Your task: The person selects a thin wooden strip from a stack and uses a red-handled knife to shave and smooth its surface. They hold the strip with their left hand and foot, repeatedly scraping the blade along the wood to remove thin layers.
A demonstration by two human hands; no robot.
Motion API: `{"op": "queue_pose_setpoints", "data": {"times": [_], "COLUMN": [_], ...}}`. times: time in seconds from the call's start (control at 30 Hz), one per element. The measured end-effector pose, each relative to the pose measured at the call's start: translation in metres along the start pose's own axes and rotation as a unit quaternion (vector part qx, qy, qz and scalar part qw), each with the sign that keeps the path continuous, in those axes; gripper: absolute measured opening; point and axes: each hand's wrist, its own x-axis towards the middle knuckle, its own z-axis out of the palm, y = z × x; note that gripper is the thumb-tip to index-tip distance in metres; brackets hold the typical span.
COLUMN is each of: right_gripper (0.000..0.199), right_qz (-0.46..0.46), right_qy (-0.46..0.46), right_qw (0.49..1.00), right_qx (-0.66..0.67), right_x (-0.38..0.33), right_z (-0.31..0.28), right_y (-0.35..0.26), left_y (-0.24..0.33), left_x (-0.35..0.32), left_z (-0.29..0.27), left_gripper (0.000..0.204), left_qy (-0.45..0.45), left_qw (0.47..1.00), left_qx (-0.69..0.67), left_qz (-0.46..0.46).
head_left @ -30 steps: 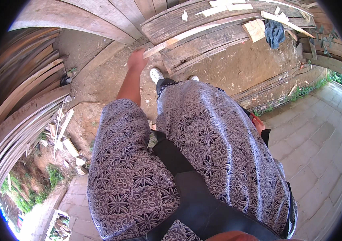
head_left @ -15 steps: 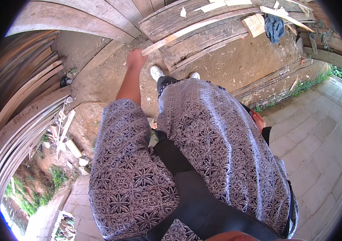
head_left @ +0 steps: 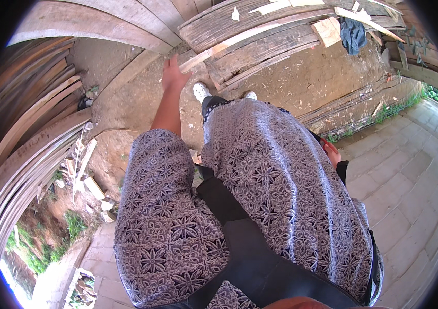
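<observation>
Past the near-left end of a long pale wooden strip (head_left: 239,37), my left hand (head_left: 174,77) is open with its fingers spread. It sits beside the strip's end and holds nothing that I can see. The strip lies along a bench of weathered planks (head_left: 260,55). On the other side, my right hand (head_left: 332,154) hangs low by my hip, partly covered by my patterned shirt. Its fingers are curled around something with a bit of red and a dark edge; the rest is hidden.
A dark cloth or bag (head_left: 352,36) and a pale wood block (head_left: 327,32) lie on the bench. Stacked boards (head_left: 33,121) line the left. Wood scraps (head_left: 93,188) litter the ground there. Paving (head_left: 394,165) runs along the right, beyond thin rods (head_left: 347,105) on the dirt.
My left hand has let go of the strip's end and opened, its fingers now extended away from me. My right hand stays at my hip, with more of it showing.
</observation>
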Motion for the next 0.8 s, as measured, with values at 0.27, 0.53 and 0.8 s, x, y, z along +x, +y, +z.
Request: {"op": "queue_pose_setpoints", "data": {"times": [0.27, 0.53, 0.8], "right_gripper": [0.040, 0.040, 0.036], "right_qz": [-0.045, -0.050, -0.060], "right_qy": [-0.074, -0.119, -0.137], "right_qw": [0.996, 0.990, 0.986], "right_qx": [-0.010, -0.059, -0.078], "right_x": [0.025, 0.027, -0.007], "right_z": [-0.014, -0.015, 0.009], "right_y": [0.006, -0.048, -0.085], "left_y": [-0.011, -0.022, -0.023], "left_x": [-0.033, -0.017, -0.021], "left_z": [0.017, 0.017, 0.015], "left_gripper": [0.093, 0.051, 0.041], "left_qy": [0.063, 0.081, 0.083], "left_qw": [0.957, 0.968, 0.969], "left_qx": [-0.242, -0.236, -0.231], "left_qz": [-0.147, -0.016, -0.038]}}
